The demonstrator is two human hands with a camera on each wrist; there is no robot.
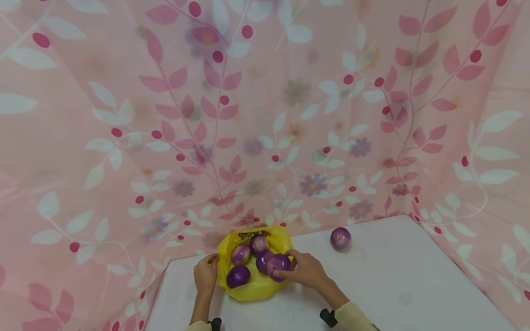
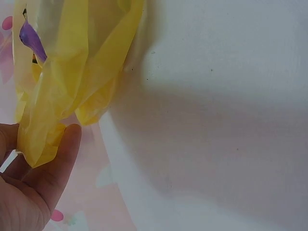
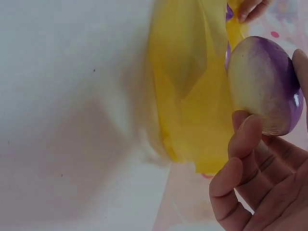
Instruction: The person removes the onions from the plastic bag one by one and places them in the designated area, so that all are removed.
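A yellow plastic bag (image 1: 256, 293) lies with its mouth spread, and several round, glossy purple vegetables (image 1: 238, 276) sit inside it. At its left edge, my left hand (image 1: 205, 275) pinches the plastic; the left wrist view shows the bag's corner (image 2: 41, 144) between thumb and fingers. My right hand (image 1: 307, 272) grips another round purple vegetable (image 1: 279, 268) over the bag's right side. Seen from the right wrist, this vegetable (image 3: 267, 86) is cream on one side and purple on the other, with thumb and fingertips around it.
One more round purple vegetable (image 1: 341, 239) stands on the white table (image 1: 372, 280) to the right of the bag, toward the back. A pink leaf-patterned curtain (image 1: 265, 115) hangs behind the table and along its sides.
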